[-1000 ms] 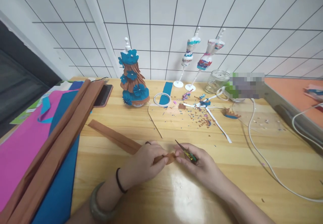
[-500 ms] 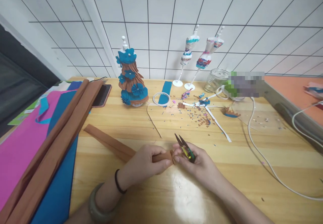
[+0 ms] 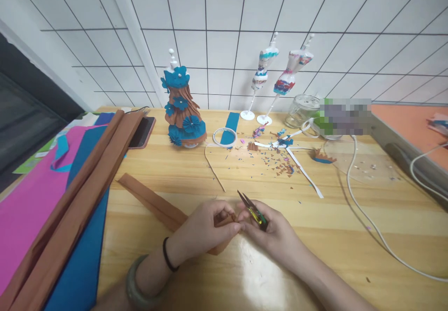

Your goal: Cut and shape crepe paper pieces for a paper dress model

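- Brown paper strip (image 3: pixel 154 203): it lies on the table (image 3: pixel 315 255), running from far left toward the near centre. Its near end is raised off the wood and sits between the two hands.
- Left hand (image 3: pixel 199 231): the fingers are closed and pinch the strip end between thumb and forefinger.
- Right hand (image 3: pixel 276 236): the fingers are curled shut around the snips (image 3: pixel 250 207). The thumb and forefinger tips also press on the strip end, touching the left fingertips.
- Snips: the blades point far and left, just above the left knuckles. They appear slightly parted. Whether the strip lies between them cannot be told.
- Risk, cut finger: the blade tips stand very close to the left fingers. A squeeze while the fingertips are bunched together could nick skin.
- Risk, dropped tool: the right hand does two jobs at once, holding the snips and pinching paper. A looser grip could let the snips slide from the palm.
- Risk, torn or creased strip: thin paper pulled between two pinches could rip or crumple at the end.
- Risk, drag: the far part of the strip rests flat beside the brown roll (image 3: pixel 80 194). A sharp tug could pull it askew across the table.
- Risk, snag: the white cable (image 3: pixel 367 222) trails near the right forearm, and a wide sweep of the elbow could catch it.
- Scraps (image 3: pixel 276 164): these lie well apart on the far side and pose no hazard here.
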The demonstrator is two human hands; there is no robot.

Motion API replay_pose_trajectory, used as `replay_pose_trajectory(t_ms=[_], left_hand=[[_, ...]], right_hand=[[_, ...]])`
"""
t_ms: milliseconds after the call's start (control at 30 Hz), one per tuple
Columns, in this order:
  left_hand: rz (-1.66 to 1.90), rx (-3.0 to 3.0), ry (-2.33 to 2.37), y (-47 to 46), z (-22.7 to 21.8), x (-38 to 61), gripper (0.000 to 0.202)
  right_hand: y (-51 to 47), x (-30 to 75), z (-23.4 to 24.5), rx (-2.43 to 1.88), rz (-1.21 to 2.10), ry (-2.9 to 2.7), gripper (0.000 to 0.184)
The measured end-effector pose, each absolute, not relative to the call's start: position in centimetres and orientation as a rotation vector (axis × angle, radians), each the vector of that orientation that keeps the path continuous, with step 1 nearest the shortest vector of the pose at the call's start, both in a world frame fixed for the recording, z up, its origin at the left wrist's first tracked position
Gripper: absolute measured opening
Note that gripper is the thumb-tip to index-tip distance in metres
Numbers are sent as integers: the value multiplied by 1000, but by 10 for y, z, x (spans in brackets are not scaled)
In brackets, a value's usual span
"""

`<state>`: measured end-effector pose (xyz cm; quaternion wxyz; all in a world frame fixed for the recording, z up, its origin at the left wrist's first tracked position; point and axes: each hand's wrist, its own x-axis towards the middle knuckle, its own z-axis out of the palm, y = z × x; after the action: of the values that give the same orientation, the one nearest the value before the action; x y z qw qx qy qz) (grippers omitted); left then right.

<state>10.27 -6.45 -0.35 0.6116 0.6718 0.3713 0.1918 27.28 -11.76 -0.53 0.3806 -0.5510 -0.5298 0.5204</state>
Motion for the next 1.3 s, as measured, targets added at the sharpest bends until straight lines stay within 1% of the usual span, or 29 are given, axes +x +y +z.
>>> replay_pose_trajectory(t_ms=[100,267,500,700,833,1033,1167,1300], left_hand=[[463,1545,847,-65,-4,103,17],[547,1466,897,-62,-3,103,14],[569,1391,909,-59,-3,103,16],[577,1345,896,-59,-5,103,15],[565,1320,886,-60,-8,105,15],[627,1300,877,-59,-13,105,8],[633,1314,894,-58,-13,104,7],[693,1376,953,-56,-11,100,2]], right_hand=[[-119,271,-6,-1400,1347,-1344,20],[-121,268,-12,-1393,1373,-1268,31],[-119,270,-9,-1456,1318,-1258,24],[-119,268,-2,-1398,1341,-1269,20],[-120,266,-4,-1418,1351,-1251,23],[-119,267,-9,-1456,1304,-1246,22],[-118,268,-10,-1467,1315,-1296,24],[-117,275,-1,-1510,1265,-1409,30]])
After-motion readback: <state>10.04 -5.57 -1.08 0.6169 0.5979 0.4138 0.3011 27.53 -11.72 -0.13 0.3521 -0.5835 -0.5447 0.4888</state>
